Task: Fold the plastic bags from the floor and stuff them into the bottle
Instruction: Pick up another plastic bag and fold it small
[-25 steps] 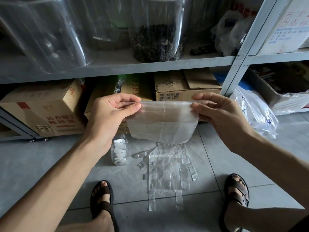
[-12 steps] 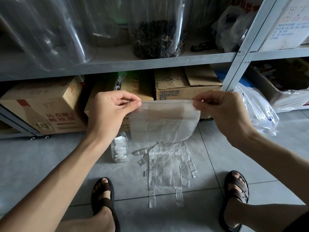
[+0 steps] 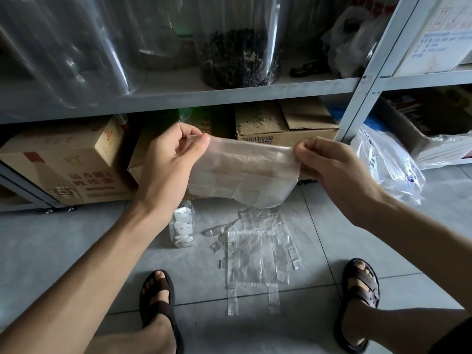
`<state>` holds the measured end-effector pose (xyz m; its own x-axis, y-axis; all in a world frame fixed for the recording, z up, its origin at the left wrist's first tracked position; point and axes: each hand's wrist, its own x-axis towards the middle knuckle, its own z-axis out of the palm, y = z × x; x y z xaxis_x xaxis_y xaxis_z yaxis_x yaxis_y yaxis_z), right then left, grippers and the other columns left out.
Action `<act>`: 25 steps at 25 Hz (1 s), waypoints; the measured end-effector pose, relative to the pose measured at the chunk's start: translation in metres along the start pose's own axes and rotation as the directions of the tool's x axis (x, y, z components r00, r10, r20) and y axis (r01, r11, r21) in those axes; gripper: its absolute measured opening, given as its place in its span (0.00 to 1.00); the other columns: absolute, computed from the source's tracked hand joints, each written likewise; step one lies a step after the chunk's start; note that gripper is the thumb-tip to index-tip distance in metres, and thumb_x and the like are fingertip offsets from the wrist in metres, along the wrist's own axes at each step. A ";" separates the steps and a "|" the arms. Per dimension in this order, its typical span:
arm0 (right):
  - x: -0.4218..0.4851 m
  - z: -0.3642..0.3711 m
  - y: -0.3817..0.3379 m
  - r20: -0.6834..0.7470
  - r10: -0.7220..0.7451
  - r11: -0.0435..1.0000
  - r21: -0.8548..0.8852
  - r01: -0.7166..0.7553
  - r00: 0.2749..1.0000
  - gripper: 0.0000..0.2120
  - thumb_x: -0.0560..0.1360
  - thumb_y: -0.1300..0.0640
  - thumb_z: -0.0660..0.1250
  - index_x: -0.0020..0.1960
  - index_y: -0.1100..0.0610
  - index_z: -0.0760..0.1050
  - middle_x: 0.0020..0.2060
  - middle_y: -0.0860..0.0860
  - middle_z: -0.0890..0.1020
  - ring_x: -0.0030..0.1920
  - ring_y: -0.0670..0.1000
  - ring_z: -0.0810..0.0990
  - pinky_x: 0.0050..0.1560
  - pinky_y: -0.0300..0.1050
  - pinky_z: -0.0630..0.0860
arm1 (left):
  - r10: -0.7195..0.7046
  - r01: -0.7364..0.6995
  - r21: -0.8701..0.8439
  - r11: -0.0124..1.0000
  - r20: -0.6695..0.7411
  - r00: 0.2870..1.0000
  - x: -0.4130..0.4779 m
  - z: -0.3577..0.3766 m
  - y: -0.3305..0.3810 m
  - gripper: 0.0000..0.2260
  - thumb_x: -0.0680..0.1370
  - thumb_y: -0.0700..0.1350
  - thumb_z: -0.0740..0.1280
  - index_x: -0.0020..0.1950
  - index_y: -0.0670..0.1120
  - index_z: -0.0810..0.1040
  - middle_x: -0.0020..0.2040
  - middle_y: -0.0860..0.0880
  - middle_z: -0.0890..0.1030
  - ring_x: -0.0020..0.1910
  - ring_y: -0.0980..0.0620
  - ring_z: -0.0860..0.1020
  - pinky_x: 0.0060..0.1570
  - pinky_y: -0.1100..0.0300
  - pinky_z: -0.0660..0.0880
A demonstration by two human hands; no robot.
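Note:
I hold a clear plastic bag [image 3: 245, 172], folded over, stretched in the air between my hands. My left hand [image 3: 168, 164] pinches its upper left corner between thumb and fingers. My right hand [image 3: 332, 167] pinches the upper right corner. Below on the grey tile floor lies a flat stack of clear plastic bags [image 3: 255, 254], handles pointing toward me. Left of that stack stands a small clear bottle [image 3: 183, 229] with white folded bags packed inside, partly hidden behind my left wrist.
A metal shelf unit [image 3: 229, 94] stands straight ahead with large clear jars on top and cardboard boxes [image 3: 66, 167] underneath. A crumpled printed plastic bag [image 3: 385, 164] lies at the right. My sandalled feet [image 3: 158, 297] flank the floor stack.
The bag's top edge has sagged and tilted toward the right, and my fingers have curled tighter on both corners. The view has shifted slightly.

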<state>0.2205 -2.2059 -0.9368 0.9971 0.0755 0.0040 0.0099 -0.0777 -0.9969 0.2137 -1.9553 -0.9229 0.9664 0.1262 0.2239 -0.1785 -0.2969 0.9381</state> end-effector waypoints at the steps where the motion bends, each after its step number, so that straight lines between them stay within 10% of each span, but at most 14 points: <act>1: 0.000 0.001 0.000 0.006 0.007 0.999 0.033 -0.007 1.000 0.09 0.81 0.59 0.65 0.43 0.56 0.79 0.37 0.50 0.80 0.43 0.51 0.78 0.55 0.55 0.78 | 0.010 -0.010 0.017 1.000 -0.015 1.000 -0.001 0.002 0.000 0.06 0.79 0.48 0.68 0.46 0.47 0.78 0.41 0.46 0.76 0.41 0.55 0.73 0.46 0.61 0.71; 14: -0.001 0.003 -0.003 -0.063 -0.019 0.999 0.046 0.021 0.998 0.05 0.77 0.61 0.69 0.43 0.56 0.81 0.37 0.51 0.84 0.40 0.50 0.82 0.47 0.43 0.81 | -0.036 0.035 -0.023 0.999 -0.075 0.997 0.000 0.000 0.001 0.06 0.79 0.45 0.69 0.43 0.49 0.79 0.38 0.53 0.78 0.35 0.62 0.73 0.37 0.69 0.68; 25: -0.002 0.008 -0.003 -0.092 -0.102 0.993 -0.069 0.095 0.991 0.07 0.81 0.59 0.65 0.44 0.55 0.78 0.34 0.49 0.82 0.37 0.49 0.78 0.43 0.49 0.74 | -0.235 0.190 0.156 0.969 0.353 0.906 0.002 -0.011 -0.001 0.04 0.75 0.45 0.74 0.49 0.50 0.84 0.44 0.51 0.87 0.46 0.50 0.84 0.53 0.51 0.78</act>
<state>0.2177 -2.1975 -0.9340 0.9936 -0.0090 0.1124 0.1100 -0.1390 -0.9842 0.2138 -1.9443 -0.9201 0.9824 -0.1505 -0.1108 0.0396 -0.4118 0.9104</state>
